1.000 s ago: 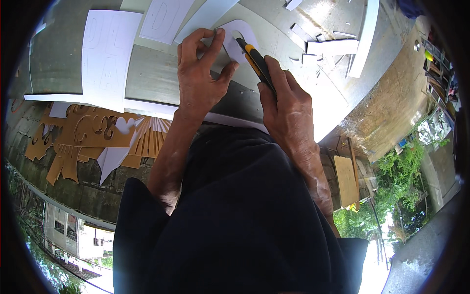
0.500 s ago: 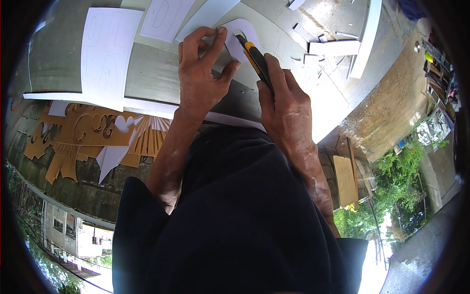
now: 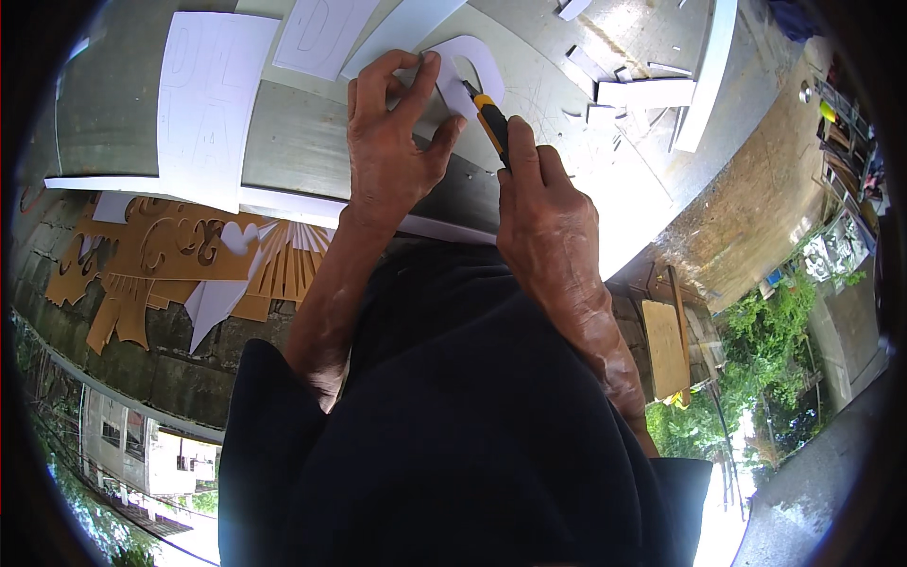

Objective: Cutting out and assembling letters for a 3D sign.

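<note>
A white D-shaped letter (image 3: 487,68), cut from flat sheet, lies on the grey work surface with an opening in its middle. My left hand (image 3: 392,142) steadies it, forefinger and thumb pressed at its left and near edges. In my right hand (image 3: 548,203) is a yellow-and-black utility knife (image 3: 493,123), tilted, its blade tip at the inner edge of the letter's opening. Fingers wrap the knife's handle.
White sheets with pencilled letters (image 3: 213,94) lie at left, beside a pale strip (image 3: 402,38). Offcuts (image 3: 647,93) are scattered at right near a long white strip (image 3: 709,85). Brown cut-out panels (image 3: 189,250) are below the table's near edge.
The knife and my right hand have drawn slightly toward me, the blade tip sliding nearer along the letter's opening. My left hand has hardly moved.
</note>
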`<state>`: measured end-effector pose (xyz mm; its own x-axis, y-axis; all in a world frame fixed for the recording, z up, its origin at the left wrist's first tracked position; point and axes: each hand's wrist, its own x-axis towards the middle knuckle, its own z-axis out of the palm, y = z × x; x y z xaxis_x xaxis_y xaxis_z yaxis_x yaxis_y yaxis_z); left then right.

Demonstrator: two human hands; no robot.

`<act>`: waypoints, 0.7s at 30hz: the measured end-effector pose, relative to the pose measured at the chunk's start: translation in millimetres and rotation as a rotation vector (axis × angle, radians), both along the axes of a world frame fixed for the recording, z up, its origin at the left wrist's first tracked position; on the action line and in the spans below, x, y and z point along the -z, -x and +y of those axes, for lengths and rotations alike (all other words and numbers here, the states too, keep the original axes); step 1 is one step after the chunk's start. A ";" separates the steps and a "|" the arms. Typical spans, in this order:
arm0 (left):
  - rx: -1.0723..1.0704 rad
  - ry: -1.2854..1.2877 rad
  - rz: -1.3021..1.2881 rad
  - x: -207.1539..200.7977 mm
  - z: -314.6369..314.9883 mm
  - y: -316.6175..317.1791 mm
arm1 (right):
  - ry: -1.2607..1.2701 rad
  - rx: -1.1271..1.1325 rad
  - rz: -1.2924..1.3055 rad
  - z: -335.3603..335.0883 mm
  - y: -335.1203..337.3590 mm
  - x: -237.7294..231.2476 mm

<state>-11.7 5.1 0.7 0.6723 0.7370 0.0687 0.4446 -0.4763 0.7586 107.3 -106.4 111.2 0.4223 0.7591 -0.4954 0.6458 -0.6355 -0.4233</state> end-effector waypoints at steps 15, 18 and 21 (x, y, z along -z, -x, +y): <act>-0.018 0.017 -0.018 0.8 -1.0 0.0 | 0.091 -0.085 -0.001 18.9 -20.9 -21.3; -0.016 0.022 -0.016 0.3 -0.3 0.1 | 0.150 -0.088 0.007 27.6 -27.1 -24.9; -0.018 0.031 -0.012 0.7 -1.0 -0.4 | 0.178 -0.099 -0.002 28.0 -31.7 -25.8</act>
